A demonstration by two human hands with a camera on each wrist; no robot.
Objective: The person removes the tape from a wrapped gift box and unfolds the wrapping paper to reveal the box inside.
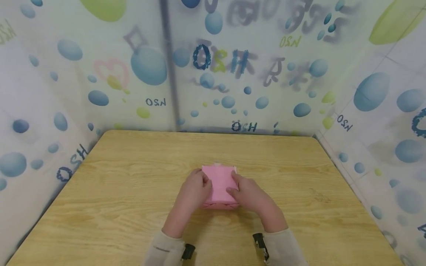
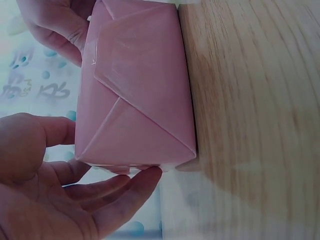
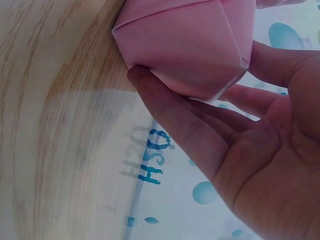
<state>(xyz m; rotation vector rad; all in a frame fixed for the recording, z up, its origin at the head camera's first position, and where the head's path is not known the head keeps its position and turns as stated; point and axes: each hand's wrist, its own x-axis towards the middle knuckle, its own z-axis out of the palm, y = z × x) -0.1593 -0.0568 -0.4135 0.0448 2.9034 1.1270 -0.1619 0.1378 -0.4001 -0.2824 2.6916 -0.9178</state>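
Pink wrapped box [image 1: 219,184] sits on the wooden worktop [image 1: 133,192], centre, slightly toward the near edge; seen from the head camera it is at 12 o'clock from the wrists. Paper folded into triangular flaps on the end faces, glossy, looks taped.

Left hand [image 1: 194,192] at the box's 9 o'clock side. Left wrist view: fingers [image 2: 125,192] straight, tips touching the lower edge of the flapped end, thumb along the other side. Flat contact, no curl around anything, so that grip is loose, not closed.

Right hand [image 1: 247,194] at 3 o'clock. Right wrist view: fingers [image 3: 180,120] extended under and against the opposite flapped end, palm spread. Same thing: pressing, not clamping.

Box is bracketed between both hands and bears on the worktop.

Risks, my read:
- Uneven push from one side: box slides or yaws on the smooth worktop, since neither hand actually clamps it.
- Fingertips sit right on the flap edges: too much pressure could crease the paper or lift a fold. Can't tell if all the flaps are taped.
- Glossy paper and flat fingers mean low friction: if lifted like this, it could slip out downward.

Printed bubble-pattern walls [image 1: 299,74] enclose the worktop at 9, 12 and 3 o'clock.
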